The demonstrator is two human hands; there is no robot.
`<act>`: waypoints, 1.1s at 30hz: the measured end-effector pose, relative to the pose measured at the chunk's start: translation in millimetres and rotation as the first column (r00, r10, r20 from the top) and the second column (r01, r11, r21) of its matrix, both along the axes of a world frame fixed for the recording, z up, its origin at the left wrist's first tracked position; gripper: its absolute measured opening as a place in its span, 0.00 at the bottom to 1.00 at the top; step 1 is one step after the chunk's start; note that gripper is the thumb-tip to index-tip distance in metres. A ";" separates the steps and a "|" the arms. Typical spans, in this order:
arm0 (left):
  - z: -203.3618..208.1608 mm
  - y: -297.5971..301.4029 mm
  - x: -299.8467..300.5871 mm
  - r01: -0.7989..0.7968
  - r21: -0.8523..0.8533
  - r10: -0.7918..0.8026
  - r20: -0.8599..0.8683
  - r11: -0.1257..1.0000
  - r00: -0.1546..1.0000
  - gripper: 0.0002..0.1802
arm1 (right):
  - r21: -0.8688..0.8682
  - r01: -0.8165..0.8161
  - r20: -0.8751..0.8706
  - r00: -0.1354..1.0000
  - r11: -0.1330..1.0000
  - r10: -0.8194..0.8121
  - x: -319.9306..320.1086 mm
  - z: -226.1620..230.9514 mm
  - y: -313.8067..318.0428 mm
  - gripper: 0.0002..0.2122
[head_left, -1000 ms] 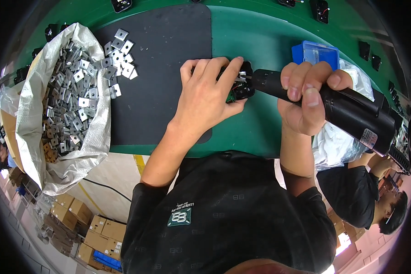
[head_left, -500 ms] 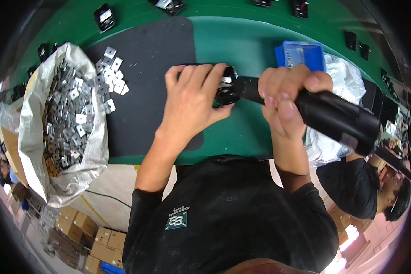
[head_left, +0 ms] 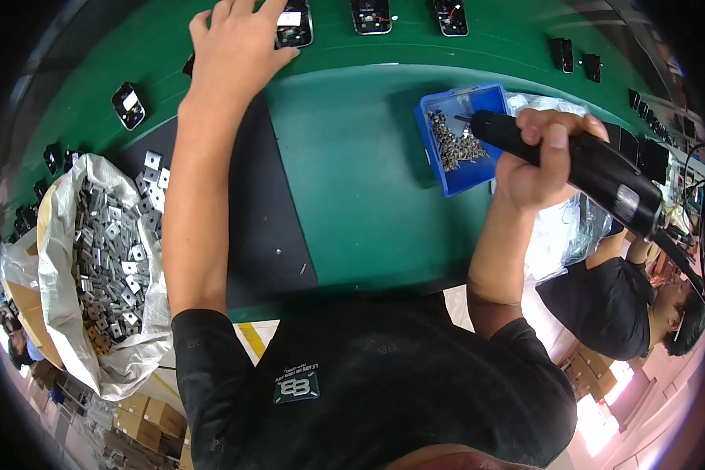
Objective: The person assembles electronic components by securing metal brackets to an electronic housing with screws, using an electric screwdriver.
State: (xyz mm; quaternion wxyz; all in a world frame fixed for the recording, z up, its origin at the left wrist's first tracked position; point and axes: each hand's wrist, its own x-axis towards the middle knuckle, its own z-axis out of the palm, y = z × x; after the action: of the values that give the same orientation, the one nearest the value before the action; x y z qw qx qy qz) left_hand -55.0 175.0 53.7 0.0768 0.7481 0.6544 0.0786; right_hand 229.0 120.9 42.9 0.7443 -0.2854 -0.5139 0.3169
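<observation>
Left edge: white sack (head_left: 51,270) full of metal plates (head_left: 110,270), lower in frame than 0.5 s ago; the view has shifted. Black housing (head_left: 129,106) lies at upper left, above the sack. Loose plates (head_left: 152,177) sit just beside the sack's right rim, partly behind the left forearm. Dark mat (head_left: 262,211) runs under that forearm.

Left hand (head_left: 239,43) is now at top, left of centre; half a second back it was mid-frame on a housing, at the driver's nose. Thumb is spread from the fingers, open housing (head_left: 294,31) right at them. Fingertips partly cut off by the frame edge, can't tell if it's gripping. Two more housings (head_left: 372,16) along the top, right of it.

Green table (head_left: 360,196) mid-frame. Blue bin (head_left: 470,180) right of centre, more of it showing than before, screws (head_left: 454,145) inside. Right hand (head_left: 544,160) is wrapped round the black driver (head_left: 619,176), same as before, but the bit now points over the bin. Hands well apart now. Clear bag (head_left: 552,243) below the right hand, co-worker (head_left: 603,305) at lower right.
</observation>
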 end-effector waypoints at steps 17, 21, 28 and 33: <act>-30.0 -17.7 29.1 0.208 0.353 -0.253 0.085 0.912 0.964 0.39 | -0.058 -0.133 -0.053 0.990 0.989 0.130 -6.1 16.2 -11.3 0.21; -13.4 -101.3 25.6 0.123 0.168 -0.164 0.252 0.978 0.954 0.44 | -0.006 -0.256 -0.096 0.962 0.967 0.254 1.1 20.7 -13.8 0.20; -19.5 -186.8 24.3 0.032 -0.004 -0.029 0.331 0.999 0.943 0.45 | -0.070 -0.227 -0.056 0.973 0.971 0.223 6.6 13.0 -8.5 0.19; -8.0 -205.8 14.2 -0.007 0.021 -0.003 0.437 1.000 0.900 0.42 | -0.086 -0.139 -0.010 0.990 0.987 0.139 20.3 11.1 -11.1 0.16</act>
State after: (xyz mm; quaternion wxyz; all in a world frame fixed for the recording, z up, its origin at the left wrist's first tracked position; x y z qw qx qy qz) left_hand -40.8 -30.8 45.7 0.2133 0.7117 0.6203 0.2515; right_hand 249.3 109.7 54.0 0.7084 -0.2803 -0.5168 0.3905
